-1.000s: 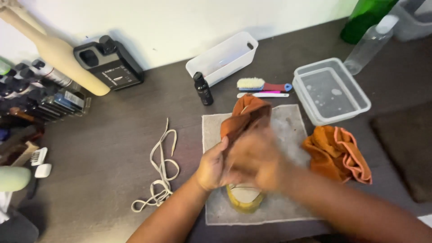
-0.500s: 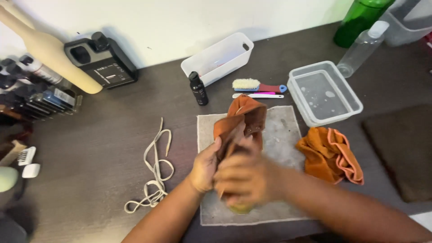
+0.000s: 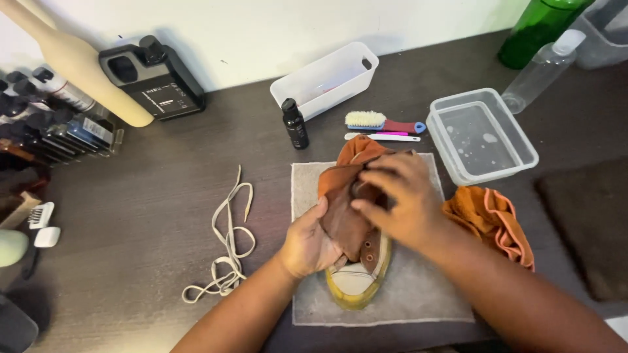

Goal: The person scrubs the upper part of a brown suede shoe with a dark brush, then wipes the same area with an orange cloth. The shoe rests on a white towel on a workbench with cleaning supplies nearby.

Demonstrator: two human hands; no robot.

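Note:
A brown shoe (image 3: 364, 264) with a yellowish sole lies on a grey mat (image 3: 418, 294), toe toward me. An orange-brown cloth (image 3: 341, 196) is draped over its upper. My left hand (image 3: 309, 244) grips the shoe and cloth at the left side. My right hand (image 3: 400, 199) presses down on the cloth over the far end of the shoe, fingers spread and curled.
A second orange cloth (image 3: 492, 219) lies right of the mat. Behind are a clear tub of water (image 3: 481, 134), a brush (image 3: 379, 121), a small black bottle (image 3: 294, 124), a white bin (image 3: 327, 78). Loose laces (image 3: 229, 242) lie to the left. Bottles (image 3: 536, 39) stand far right.
My right hand slid from the near end of the shoe to its far end, over the cloth. The toe and sole now show. My left hand stayed on the shoe.

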